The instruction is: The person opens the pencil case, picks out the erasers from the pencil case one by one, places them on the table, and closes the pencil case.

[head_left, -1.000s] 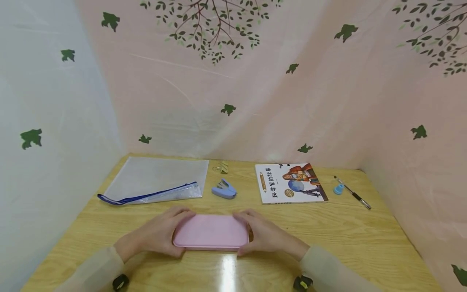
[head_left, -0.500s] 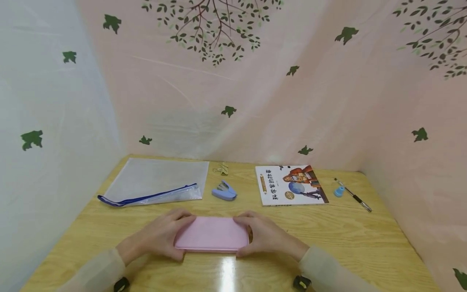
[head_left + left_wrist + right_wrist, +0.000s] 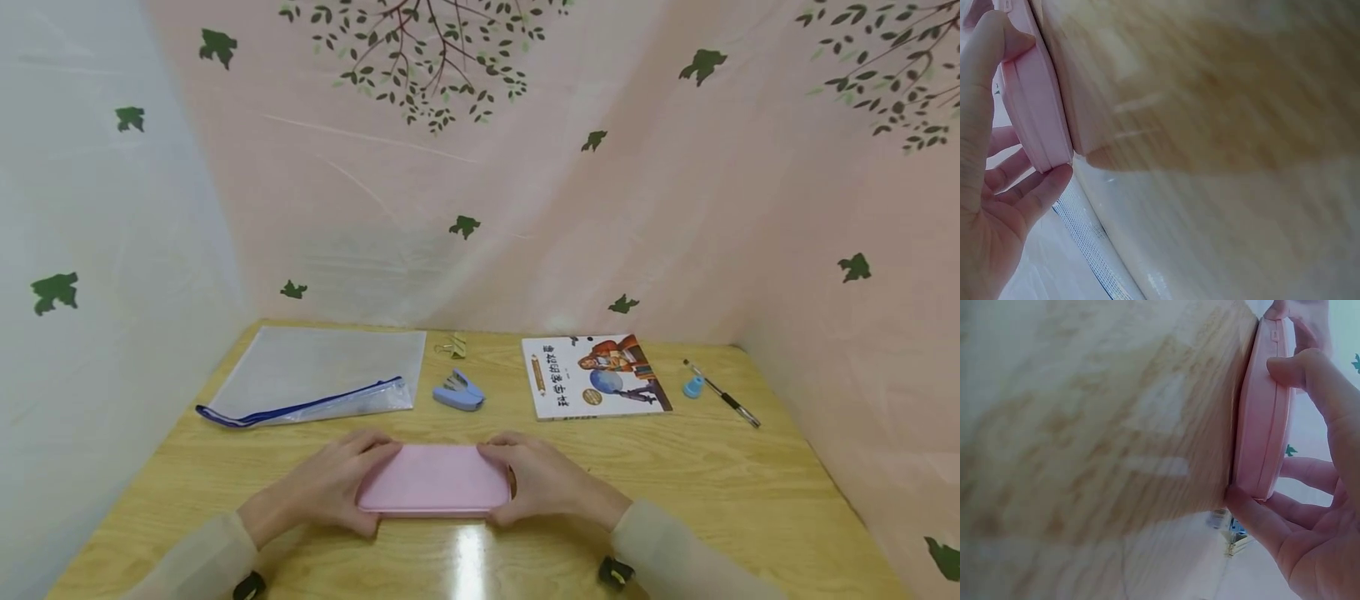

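Observation:
A pink pencil case (image 3: 435, 479) lies flat on the wooden table near the front, its long side facing me. My left hand (image 3: 337, 479) grips its left end, thumb on the near side and fingers reaching round the far corner. From the other end, my right hand (image 3: 543, 482) holds the case in the same way. Up close in the left wrist view, the case (image 3: 1038, 106) has a seam along its side, and the left fingertips touch its corner at the table. In the right wrist view, the case (image 3: 1263, 419) shows a small tab on its near side.
Behind the case lie a clear zip bag (image 3: 322, 367) with a blue zipper, a gold binder clip (image 3: 456, 346) and a blue stapler (image 3: 459, 392). Further right are a picture book (image 3: 596, 377), a small light-blue cone-shaped piece (image 3: 693, 387) and a black pen (image 3: 723, 394). Printed cloth walls enclose the table.

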Demonstrator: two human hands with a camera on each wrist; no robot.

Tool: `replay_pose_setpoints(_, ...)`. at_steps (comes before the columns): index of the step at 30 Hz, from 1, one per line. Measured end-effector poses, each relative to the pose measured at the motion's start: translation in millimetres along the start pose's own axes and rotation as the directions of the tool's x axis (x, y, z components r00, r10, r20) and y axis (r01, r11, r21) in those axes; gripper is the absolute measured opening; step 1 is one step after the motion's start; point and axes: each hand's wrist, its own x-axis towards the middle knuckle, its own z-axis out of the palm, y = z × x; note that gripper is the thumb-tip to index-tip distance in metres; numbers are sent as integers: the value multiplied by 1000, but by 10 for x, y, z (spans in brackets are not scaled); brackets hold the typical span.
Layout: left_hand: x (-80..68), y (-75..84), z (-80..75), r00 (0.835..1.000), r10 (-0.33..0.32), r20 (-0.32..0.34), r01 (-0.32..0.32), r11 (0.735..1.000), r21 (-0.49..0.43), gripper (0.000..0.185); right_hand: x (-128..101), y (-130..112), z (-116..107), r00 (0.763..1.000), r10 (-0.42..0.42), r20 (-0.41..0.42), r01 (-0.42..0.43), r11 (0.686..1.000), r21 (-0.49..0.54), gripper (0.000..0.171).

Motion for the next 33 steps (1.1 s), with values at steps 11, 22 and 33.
replay_pose_setpoints(11, 43, -41, 26, 1000, -15, -25, 15, 1000, 4, 93, 81, 41, -94, 999, 2, 39, -1, 1000, -25, 87)
replay_pose_setpoints(22, -10, -146, 0, 996, -85, -18, 77, 959, -273, 92, 114, 115, -189, 994, 63, 89, -76, 987, 141, 83)
replay_pose_setpoints(33, -130, -232, -38, 994, -106, 26, 102, 823, -559, 115, 90, 369, -254, 980, 115, 163, -185, 831, 525, 60)
